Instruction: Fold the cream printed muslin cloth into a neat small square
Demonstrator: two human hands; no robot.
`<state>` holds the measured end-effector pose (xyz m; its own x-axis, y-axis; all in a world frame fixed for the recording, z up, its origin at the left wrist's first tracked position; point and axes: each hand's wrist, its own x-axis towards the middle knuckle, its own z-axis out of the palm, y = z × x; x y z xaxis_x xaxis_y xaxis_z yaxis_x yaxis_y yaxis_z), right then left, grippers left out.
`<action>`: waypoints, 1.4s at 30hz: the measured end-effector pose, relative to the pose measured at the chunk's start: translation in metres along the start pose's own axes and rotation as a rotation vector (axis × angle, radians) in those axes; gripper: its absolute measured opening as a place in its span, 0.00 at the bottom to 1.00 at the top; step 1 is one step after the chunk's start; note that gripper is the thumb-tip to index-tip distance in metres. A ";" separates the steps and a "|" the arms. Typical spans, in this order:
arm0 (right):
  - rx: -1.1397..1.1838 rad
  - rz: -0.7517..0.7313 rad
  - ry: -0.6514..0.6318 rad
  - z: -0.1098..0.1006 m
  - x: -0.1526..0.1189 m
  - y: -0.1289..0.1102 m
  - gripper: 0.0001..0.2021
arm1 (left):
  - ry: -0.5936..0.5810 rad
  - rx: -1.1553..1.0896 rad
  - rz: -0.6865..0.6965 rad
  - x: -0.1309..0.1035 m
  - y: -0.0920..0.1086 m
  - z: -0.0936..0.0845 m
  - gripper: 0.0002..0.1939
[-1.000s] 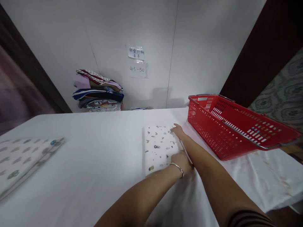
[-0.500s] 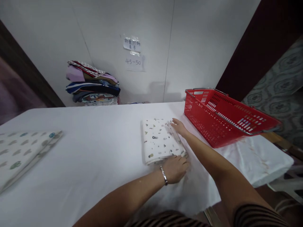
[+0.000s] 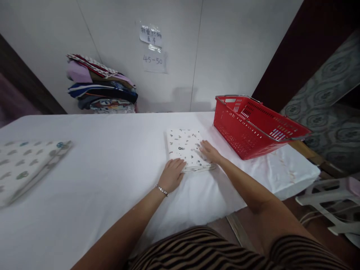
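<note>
A folded white cloth (image 3: 185,148) with small printed motifs lies flat on the white-covered table (image 3: 118,150). My left hand (image 3: 173,173) rests at its near left corner, fingers stretched out over the edge. On the cloth's right side lies my right hand (image 3: 209,152), palm down with its fingers extended. Neither hand grips the fabric. Further left is another white cloth (image 3: 30,161) with larger grey, green and blue prints, cut off by the picture's edge.
A red plastic basket (image 3: 239,135) with metal handles stands on the table's right part. A pile of folded fabrics (image 3: 102,88) sits at the back left against the wall. Paper notes (image 3: 154,60) hang on the wall. A white plastic stool (image 3: 329,204) is beyond the table's right edge.
My left hand has moved left along the cloth's near edge, from the right corner to the left one. My right hand has shifted slightly toward me. The view has tilted down.
</note>
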<state>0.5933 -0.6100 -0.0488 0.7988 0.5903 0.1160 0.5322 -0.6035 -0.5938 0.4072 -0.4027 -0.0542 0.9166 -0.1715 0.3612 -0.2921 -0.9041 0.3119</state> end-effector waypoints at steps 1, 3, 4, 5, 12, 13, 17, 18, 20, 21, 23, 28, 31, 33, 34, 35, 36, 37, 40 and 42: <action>0.058 0.063 0.081 -0.001 -0.002 0.000 0.26 | 0.039 -0.004 -0.051 -0.003 0.000 -0.002 0.21; 0.154 0.204 0.177 -0.002 -0.010 0.000 0.25 | 0.102 -0.025 -0.173 -0.009 0.000 -0.007 0.22; 0.186 0.272 0.184 -0.003 -0.015 0.000 0.25 | 0.116 -0.043 -0.236 -0.013 -0.001 -0.008 0.23; 0.205 0.332 0.170 -0.004 -0.020 0.000 0.25 | 0.118 -0.065 -0.295 -0.015 -0.001 -0.009 0.24; 0.176 0.595 0.030 -0.013 -0.035 -0.004 0.32 | 0.054 -0.258 -0.581 -0.016 0.002 -0.005 0.28; 0.179 0.618 0.007 -0.014 -0.035 -0.004 0.32 | 0.052 -0.273 -0.614 -0.014 0.003 -0.004 0.29; 0.206 0.663 -0.079 -0.016 -0.031 -0.005 0.24 | 0.016 -0.266 -0.648 -0.007 0.003 -0.003 0.32; 0.207 0.664 -0.094 -0.016 -0.030 -0.007 0.20 | 0.012 -0.262 -0.641 -0.006 0.003 -0.002 0.32; 0.197 0.673 -0.111 -0.018 -0.029 -0.012 0.16 | 0.012 -0.265 -0.655 -0.004 0.004 -0.001 0.33; 0.192 0.683 -0.114 -0.019 -0.028 -0.015 0.15 | 0.013 -0.275 -0.672 -0.003 0.005 0.000 0.33; 0.195 0.702 -0.124 -0.023 -0.027 -0.022 0.14 | 0.019 -0.301 -0.696 -0.003 0.006 0.001 0.32; 0.288 0.703 -0.195 -0.019 -0.039 -0.049 0.11 | 0.095 -0.290 -0.662 -0.007 -0.013 -0.013 0.28; 0.494 0.610 -0.320 0.011 -0.065 -0.076 0.13 | 0.148 -0.205 -0.663 -0.012 -0.052 -0.039 0.28; 0.664 0.517 -0.482 0.036 -0.086 -0.098 0.14 | 0.173 -0.139 -0.696 -0.016 -0.086 -0.060 0.27; 0.727 0.472 -0.558 0.046 -0.095 -0.109 0.15 | 0.180 -0.110 -0.717 -0.018 -0.103 -0.070 0.25; 0.761 0.421 -0.614 0.054 -0.101 -0.117 0.16 | 0.162 -0.097 -0.738 -0.021 -0.119 -0.079 0.25; 0.772 0.363 -0.631 0.058 -0.103 -0.123 0.17 | 0.132 -0.097 -0.765 -0.024 -0.133 -0.087 0.24; 0.762 0.305 -0.605 0.058 -0.100 -0.126 0.16 | 0.100 -0.102 -0.792 -0.027 -0.145 -0.092 0.24; 0.670 0.211 -0.307 0.036 -0.068 -0.115 0.09 | 0.055 -0.108 -0.858 -0.035 -0.155 -0.099 0.23; 0.597 0.285 -0.058 0.012 -0.036 -0.095 0.07 | 0.116 -0.047 -0.851 -0.038 -0.142 -0.096 0.21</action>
<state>0.5106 -0.5670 -0.0060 0.8602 0.4892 -0.1441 0.0418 -0.3492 -0.9361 0.3873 -0.2305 -0.0280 0.7960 0.6008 0.0741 0.4686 -0.6891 0.5528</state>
